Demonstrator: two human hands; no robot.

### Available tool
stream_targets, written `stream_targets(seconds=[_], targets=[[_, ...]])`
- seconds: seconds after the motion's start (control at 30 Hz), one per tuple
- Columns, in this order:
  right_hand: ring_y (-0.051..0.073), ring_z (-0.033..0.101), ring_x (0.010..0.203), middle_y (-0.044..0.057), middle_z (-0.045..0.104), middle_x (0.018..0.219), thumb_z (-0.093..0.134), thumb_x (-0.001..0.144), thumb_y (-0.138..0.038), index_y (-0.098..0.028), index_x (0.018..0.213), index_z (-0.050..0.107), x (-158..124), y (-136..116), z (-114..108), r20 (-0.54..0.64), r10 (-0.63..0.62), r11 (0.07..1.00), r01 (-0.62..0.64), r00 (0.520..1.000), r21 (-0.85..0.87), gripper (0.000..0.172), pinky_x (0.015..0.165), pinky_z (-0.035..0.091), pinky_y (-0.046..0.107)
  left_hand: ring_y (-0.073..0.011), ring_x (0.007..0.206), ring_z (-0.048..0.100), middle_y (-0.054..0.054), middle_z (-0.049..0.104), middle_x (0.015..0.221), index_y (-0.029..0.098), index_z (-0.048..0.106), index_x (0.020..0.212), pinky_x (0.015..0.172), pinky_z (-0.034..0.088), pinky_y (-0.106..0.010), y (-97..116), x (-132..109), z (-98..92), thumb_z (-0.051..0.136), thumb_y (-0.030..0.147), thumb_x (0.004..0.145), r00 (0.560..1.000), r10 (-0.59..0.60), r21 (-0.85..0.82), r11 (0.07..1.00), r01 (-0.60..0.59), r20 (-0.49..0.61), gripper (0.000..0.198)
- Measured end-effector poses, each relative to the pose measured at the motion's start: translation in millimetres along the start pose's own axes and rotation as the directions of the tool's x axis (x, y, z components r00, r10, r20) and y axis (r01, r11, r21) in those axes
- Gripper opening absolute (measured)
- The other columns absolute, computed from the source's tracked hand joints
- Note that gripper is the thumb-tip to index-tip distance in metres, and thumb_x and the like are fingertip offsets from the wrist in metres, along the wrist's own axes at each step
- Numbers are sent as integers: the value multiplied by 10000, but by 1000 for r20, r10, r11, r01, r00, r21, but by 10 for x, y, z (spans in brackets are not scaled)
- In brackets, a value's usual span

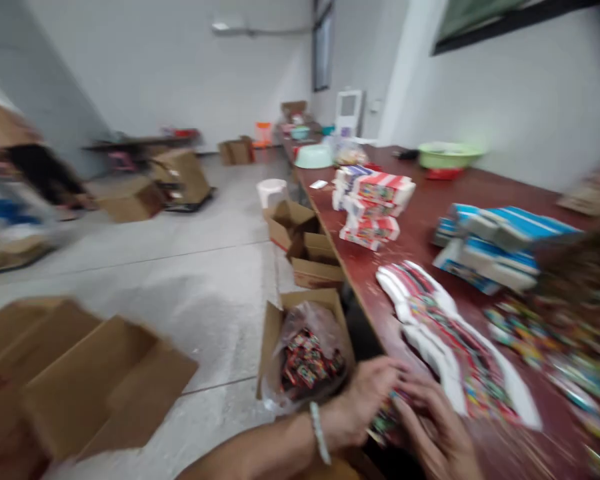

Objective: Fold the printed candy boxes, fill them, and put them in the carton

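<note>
My left hand (363,400), with a pale beaded bracelet (319,430) at the wrist, is closed at the table's near edge. My right hand (437,423) meets it there, its fingers bent inward. Small shiny colourful wrapped pieces (384,421) show between the two hands, blurred and partly covered by the fingers. Beside my right hand, a fanned row of flat white-edged printed packs (455,333) lies on the dark red table (420,243). Just left of my hands, an open carton (265,350) holds a plastic bag of small red and black wrapped pieces (307,360).
Red-striped boxes (375,200) and blue-white boxes (505,240) are stacked on the table. Loose colourful packets (570,360) are heaped at right, near a blurred arm (590,247). Open cartons (105,387) stand on the floor. Another person (25,147) bends at far left.
</note>
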State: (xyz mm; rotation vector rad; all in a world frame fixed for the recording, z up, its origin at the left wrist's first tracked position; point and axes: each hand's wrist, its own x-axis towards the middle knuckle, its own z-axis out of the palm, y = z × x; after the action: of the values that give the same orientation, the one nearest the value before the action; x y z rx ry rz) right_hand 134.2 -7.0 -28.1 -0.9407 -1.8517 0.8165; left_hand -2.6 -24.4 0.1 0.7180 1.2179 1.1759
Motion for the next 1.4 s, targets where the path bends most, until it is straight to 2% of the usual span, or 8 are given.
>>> stream_targets(seconds=[0.13, 0.43, 0.63, 0.8, 0.97, 1.23, 1.33, 1.4], targets=[[214, 626, 923, 106, 604, 1144, 572, 919, -392, -242, 1207, 598, 50, 142, -295, -135, 127, 981, -144, 983, -128, 326, 733, 562, 329, -196, 639, 646, -77, 709, 840, 179, 599, 1225, 521, 498, -278, -44, 272, -466, 442, 604, 851, 992, 36, 261, 965, -4, -117, 588], [317, 574, 1045, 185, 553, 1217, 571, 847, -575, -141, 1238, 551, 155, 795, -1091, -424, 309, 646, -515, 851, -563, 584, 837, 507, 464, -414, 1172, 576, -214, 672, 1168, 152, 640, 1026, 991, 412, -589, -526, 1076, -1282, 490, 532, 767, 937, 179, 661, 747, 70, -301, 484], [375, 518, 1118, 167, 542, 1226, 690, 725, -642, -173, 1198, 573, 208, 842, -889, -479, 415, 459, -632, 774, -625, 677, 841, 462, 491, -292, 1213, 544, -116, 595, 1306, 199, 562, 1247, 1072, 395, -477, -298, 1060, -845, 478, 480, 835, 900, 431, 752, 613, -242, -62, 506], [261, 576, 867, 103, 589, 1023, 691, 715, -593, -167, 1027, 598, 184, 857, -906, -663, 334, 705, -644, 670, -297, 536, 769, 462, 402, -245, 1204, 542, -98, 593, 1276, 208, 547, 1266, 1069, 409, -429, 20, 873, -270, 501, 298, 904, 666, 704, 712, 335, -617, 246, 375], [204, 552, 728, 64, 614, 884, 717, 705, -549, -150, 902, 663, 140, 820, -1032, -677, 447, 846, -523, 585, 107, 448, 724, 454, 357, -224, 1187, 560, -110, 602, 1264, 184, 540, 1266, 1055, 434, -394, 146, 809, 147, 489, 218, 908, 639, 655, 619, 319, -718, 404, 363], [152, 545, 699, 1, 641, 776, 736, 779, -458, -183, 817, 649, 95, 409, -1282, -478, 511, 848, -329, 714, 416, 291, 668, 420, 262, -248, 1188, 567, -106, 638, 1260, 181, 604, 1246, 1071, 396, -400, 484, 807, 372, 534, 310, 883, 703, 547, 521, 477, -708, 454, 393], [135, 525, 684, -10, 627, 748, 740, 800, -415, -186, 803, 651, 162, 175, -1289, -372, 464, 847, -279, 804, 453, 245, 671, 419, 249, -272, 1162, 586, -98, 652, 1259, 193, 613, 1268, 1006, 441, -394, 688, 749, 462, 566, 421, 866, 786, 240, 429, 728, -534, 570, 464], [131, 529, 684, -12, 627, 749, 736, 811, -410, -188, 816, 654, 219, 34, -1253, -290, 441, 833, -267, 849, 486, 236, 674, 425, 249, -274, 1101, 619, -93, 685, 1205, 192, 643, 1232, 930, 482, -373, 756, 702, 521, 611, 443, 826, 737, -9, 364, 874, -323, 675, 478]])
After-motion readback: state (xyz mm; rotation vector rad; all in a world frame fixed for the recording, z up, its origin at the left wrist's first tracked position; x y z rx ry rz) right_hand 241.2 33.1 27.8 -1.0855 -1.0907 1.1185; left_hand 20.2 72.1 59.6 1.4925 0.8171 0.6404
